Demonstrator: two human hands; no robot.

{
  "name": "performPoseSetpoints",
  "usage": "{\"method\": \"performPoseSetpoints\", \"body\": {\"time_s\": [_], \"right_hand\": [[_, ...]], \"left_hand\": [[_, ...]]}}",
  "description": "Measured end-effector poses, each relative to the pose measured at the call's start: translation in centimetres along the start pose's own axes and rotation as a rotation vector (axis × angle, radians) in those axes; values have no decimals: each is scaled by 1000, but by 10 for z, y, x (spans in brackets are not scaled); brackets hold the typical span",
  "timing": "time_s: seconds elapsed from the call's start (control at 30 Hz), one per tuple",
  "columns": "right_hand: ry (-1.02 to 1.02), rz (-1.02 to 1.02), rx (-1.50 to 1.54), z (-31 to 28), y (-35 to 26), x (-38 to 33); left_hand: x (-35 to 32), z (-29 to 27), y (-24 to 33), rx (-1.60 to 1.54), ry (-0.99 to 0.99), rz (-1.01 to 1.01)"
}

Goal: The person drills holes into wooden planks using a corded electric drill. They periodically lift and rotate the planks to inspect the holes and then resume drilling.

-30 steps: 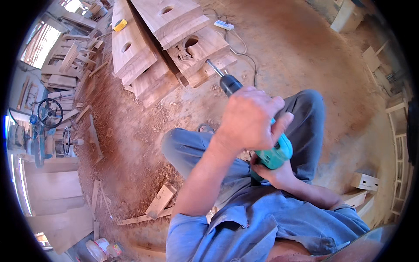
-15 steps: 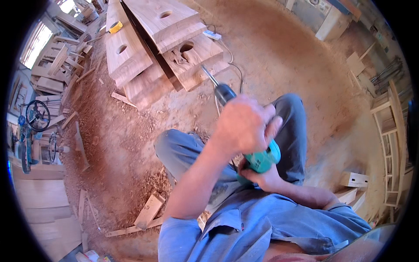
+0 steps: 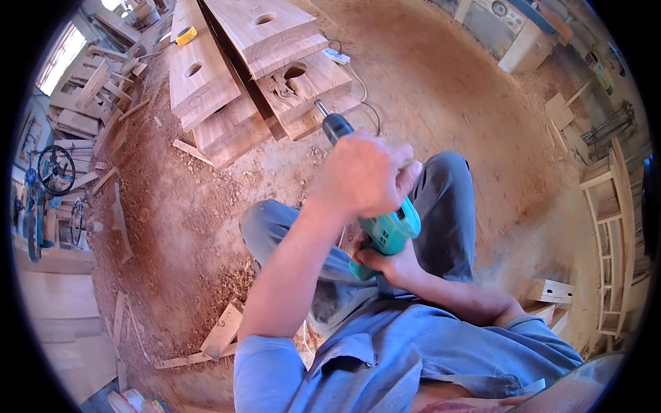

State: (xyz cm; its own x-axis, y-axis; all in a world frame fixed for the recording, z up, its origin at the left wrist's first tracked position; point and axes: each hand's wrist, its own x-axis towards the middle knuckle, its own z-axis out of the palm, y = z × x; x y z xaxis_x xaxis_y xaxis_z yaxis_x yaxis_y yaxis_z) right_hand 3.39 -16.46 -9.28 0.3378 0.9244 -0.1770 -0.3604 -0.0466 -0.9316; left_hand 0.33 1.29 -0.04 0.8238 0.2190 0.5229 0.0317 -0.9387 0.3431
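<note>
A teal and black power drill [image 3: 389, 234] is held in both hands, slanting up and left toward the stacked boards. My left hand [image 3: 361, 173] is wrapped over its front body, just behind the black nose [image 3: 337, 128]. Lower down, my right hand [image 3: 394, 263] grips the rear end. The short visible part of the metal bit [image 3: 321, 108] meets the end face of the lower right thick wooden board [image 3: 313, 82]; its tip does not show. That board has a round hole and a rough, gnarled patch on top. Another holed board [image 3: 275, 27] lies above it.
A second stack of thick boards [image 3: 201, 82] stands left of a narrow gap, with a yellow tape measure [image 3: 186, 35] on it. A power strip [image 3: 336, 56] and cord lie right of the boards. Shavings and offcuts [image 3: 224, 330] litter the floor. A wooden frame [image 3: 609, 234] stands at right.
Both hands and the drill have moved up and left, toward the boards. Less of the bit shows between the drill's nose and the board's end.
</note>
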Motion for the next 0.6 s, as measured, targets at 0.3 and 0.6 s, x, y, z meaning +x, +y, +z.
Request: {"method": "performPoseSetpoints", "body": {"time_s": [0.3,0.6], "right_hand": [[-30,2,57,-5,3,-3],[-56,-11,31,-17,-5,-16]], "left_hand": [[4,2,9,17,-73,-60],[7,3,26,23,-108,-104]]}}
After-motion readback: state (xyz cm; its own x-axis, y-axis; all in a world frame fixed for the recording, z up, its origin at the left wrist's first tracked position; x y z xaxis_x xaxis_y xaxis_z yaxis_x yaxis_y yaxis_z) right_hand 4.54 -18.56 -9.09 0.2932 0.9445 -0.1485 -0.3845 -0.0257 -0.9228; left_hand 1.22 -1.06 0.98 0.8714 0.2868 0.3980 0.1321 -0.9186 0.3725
